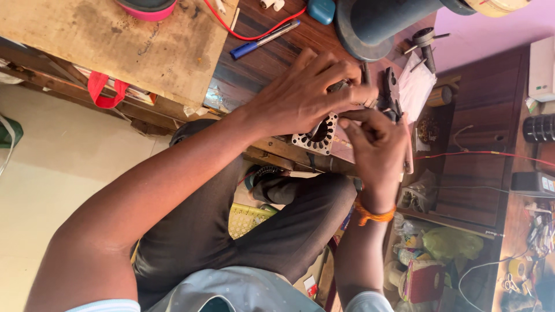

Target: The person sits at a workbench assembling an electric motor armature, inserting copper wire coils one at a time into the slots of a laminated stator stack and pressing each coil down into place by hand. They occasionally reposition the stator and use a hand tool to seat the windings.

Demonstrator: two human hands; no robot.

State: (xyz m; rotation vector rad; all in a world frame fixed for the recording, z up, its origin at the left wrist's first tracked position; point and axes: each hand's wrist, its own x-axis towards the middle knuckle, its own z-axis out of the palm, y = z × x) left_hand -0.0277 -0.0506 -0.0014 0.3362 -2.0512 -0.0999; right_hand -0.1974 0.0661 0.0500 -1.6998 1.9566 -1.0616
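My left hand [303,95] lies over a round metal stator core [317,136] with toothed slots, gripping it at the edge of the dark wooden workbench [254,63]. My right hand [376,144] comes up from below, wearing an orange thread on the wrist. Its fingertips pinch at the core's upper right rim, close to the left fingers. Whether they hold a small part there I cannot tell. Black pliers [393,95] lie just beyond the fingers.
A blue pen [263,40] and a red wire [254,32] lie on the bench. A large grey motor housing [381,23] stands at the top. A worn wooden board [115,40] is at the left. Cluttered shelves with bags and tape rolls [445,245] are at the right.
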